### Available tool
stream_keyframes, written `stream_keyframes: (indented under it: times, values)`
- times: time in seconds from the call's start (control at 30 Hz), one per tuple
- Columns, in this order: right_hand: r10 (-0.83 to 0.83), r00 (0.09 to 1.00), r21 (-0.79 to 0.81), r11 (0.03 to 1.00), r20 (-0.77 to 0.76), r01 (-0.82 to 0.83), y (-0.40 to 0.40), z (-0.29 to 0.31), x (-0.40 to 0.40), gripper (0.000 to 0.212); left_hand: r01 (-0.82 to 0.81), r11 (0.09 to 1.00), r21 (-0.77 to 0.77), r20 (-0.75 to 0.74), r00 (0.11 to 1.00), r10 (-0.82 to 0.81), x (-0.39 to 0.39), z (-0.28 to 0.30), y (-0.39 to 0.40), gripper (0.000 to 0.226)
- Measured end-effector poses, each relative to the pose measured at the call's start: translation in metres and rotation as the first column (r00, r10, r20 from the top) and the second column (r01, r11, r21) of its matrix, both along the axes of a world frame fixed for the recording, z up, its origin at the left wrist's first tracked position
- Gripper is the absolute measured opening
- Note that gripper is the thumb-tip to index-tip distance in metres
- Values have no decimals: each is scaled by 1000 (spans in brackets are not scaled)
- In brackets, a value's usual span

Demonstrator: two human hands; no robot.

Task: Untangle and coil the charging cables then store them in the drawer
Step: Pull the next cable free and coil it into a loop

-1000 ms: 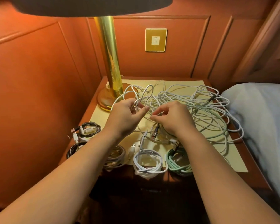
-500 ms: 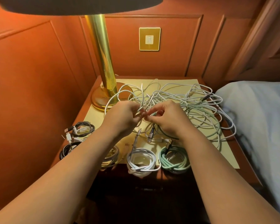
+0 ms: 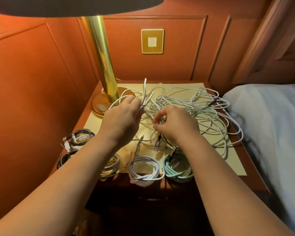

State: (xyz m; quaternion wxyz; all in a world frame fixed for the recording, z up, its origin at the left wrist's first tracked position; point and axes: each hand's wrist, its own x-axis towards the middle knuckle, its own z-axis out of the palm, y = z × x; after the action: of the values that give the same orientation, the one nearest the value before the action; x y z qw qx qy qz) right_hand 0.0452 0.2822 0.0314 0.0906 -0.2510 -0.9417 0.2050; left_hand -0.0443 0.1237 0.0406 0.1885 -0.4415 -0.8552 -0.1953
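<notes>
A tangle of white and pale green charging cables [image 3: 194,106] sprawls over the yellow mat [image 3: 232,160] on the nightstand. My left hand [image 3: 121,120] grips a bunch of white strands, and a loop stands up above its fingers. My right hand [image 3: 175,123] pinches a white strand at the tangle's near edge, a little apart from the left. Along the front edge lie coiled cables: a white coil [image 3: 143,169], a mint green coil [image 3: 177,169], a beige coil [image 3: 112,164] and two dark coils [image 3: 82,136]. The drawer front below is dark and hard to make out.
A brass lamp [image 3: 100,65] stands at the nightstand's back left, its base touching the cables and its shade overhead. A bed with a pale sheet [image 3: 271,126] borders the right side. Wood-panelled wall with a gold switch plate [image 3: 152,41] lies behind.
My left hand has lifted its strands so a loop now rises above it. My right hand has drawn back a little, leaving a gap between the hands.
</notes>
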Motion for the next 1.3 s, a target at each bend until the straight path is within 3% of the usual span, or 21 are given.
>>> stream_keyframes:
  times: [0.17,0.27,0.33,0.43,0.57,0.7,0.93,1.07,1.3]
  values:
    - [-36,999,-20,999,35,37,0,1,0,8,11,980,200,83,996,-28,0,7,-5,13]
    - [-32,999,-12,999,28,33,1,0,2,9,-59,907,417,191,981,-24,-3,14,-10,13]
    - [-23,1000,-32,999,19,23,3,-1,3,11,-88,878,471,225,974,-23,-2,15,-11,15]
    - [-9,999,-67,998,35,11,4,-3,2,13,-76,889,452,283,957,-62,2,7,-5,17]
    - [-5,999,-133,991,36,10,5,-9,1,15,-22,958,286,284,957,-63,-3,-11,3,20]
    - [-3,1000,-173,985,-3,2,7,-12,-3,17,-5,976,217,337,939,-70,0,-29,11,17]
    - [50,998,-211,976,-46,-58,8,-11,-5,17,-138,948,285,549,835,-44,-2,-33,20,19]
    - [87,994,-191,976,-73,-100,8,-8,-3,15,-130,956,262,649,757,-75,-4,-30,22,23]
    - [47,986,-187,979,-158,-77,5,-8,-3,18,-105,919,379,672,714,-195,0,-22,19,8]
